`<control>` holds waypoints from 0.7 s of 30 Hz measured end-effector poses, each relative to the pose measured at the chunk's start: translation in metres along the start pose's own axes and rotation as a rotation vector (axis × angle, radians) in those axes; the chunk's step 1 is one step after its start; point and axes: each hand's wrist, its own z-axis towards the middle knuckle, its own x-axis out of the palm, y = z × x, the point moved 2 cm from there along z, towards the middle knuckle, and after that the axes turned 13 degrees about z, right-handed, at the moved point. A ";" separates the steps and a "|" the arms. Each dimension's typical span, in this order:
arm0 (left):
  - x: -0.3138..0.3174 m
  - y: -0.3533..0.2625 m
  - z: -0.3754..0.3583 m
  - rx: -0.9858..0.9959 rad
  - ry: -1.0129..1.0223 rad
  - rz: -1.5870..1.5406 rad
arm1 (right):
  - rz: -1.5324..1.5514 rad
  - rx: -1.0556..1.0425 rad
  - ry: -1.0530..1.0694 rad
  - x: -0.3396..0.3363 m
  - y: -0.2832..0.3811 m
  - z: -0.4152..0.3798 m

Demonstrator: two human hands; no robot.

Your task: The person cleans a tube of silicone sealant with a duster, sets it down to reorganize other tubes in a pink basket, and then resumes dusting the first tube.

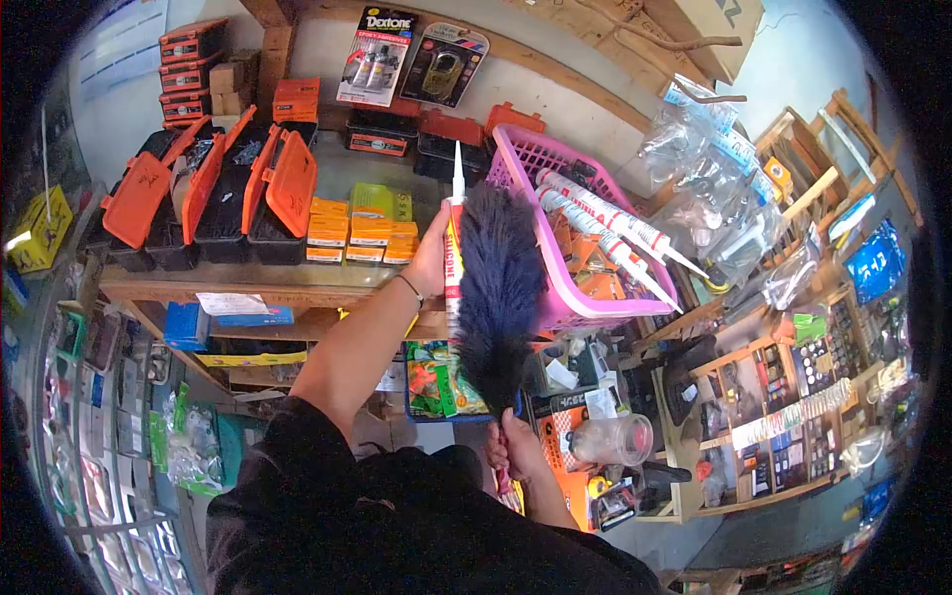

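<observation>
Fluffy dark-blue duster (499, 288) right beside a slim white silicone tube (454, 263), mid-frame
Left hand (429, 258) wrapped round the tube, pointy nozzle (458, 174) up; right hand (518, 448) fisted on the reddish handle (505, 480), lower centre.

Silicone tube (453, 266): red-and-yellow label, white nozzle toward 12 o'clock. Dark fluffy duster (499, 288) at its 3 o'clock, plumes toward 12, reddish handle toward 6. Both held.
</observation>
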 end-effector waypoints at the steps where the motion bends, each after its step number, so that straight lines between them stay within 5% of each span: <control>1: -0.018 0.003 0.011 0.002 0.000 0.002 | -0.084 0.020 0.016 0.001 0.002 -0.002; 3: -0.048 0.009 0.030 -0.030 0.245 0.075 | -0.162 0.036 0.033 -0.001 0.001 -0.003; 4: -0.052 0.010 0.027 0.183 0.093 0.213 | -0.227 0.012 0.016 -0.005 -0.001 -0.003; 5: -0.051 0.005 0.029 0.084 0.268 0.180 | -0.292 -0.013 0.000 -0.007 -0.002 -0.003; 7: -0.021 0.002 0.017 0.053 0.035 -0.057 | -0.197 -0.027 -0.052 0.000 -0.001 -0.004; 11: -0.037 0.005 0.019 0.052 0.150 0.024 | -0.199 -0.008 0.000 -0.003 -0.005 -0.003; 12: -0.103 0.016 0.071 -0.059 0.395 -0.041 | -0.194 -0.012 0.003 -0.003 -0.006 -0.004; 13: -0.073 0.013 0.043 0.024 0.483 0.061 | -0.233 -0.031 -0.003 -0.004 -0.006 -0.004; 16: -0.039 0.005 0.021 0.000 0.151 0.106 | -0.178 -0.063 -0.037 -0.003 -0.005 -0.003; 19: -0.028 0.004 0.017 -0.067 0.172 0.106 | -0.042 -0.059 -0.105 -0.003 -0.002 -0.007; 21: -0.034 0.007 0.023 -0.073 0.117 0.173 | -0.182 -0.003 0.031 -0.008 -0.003 -0.010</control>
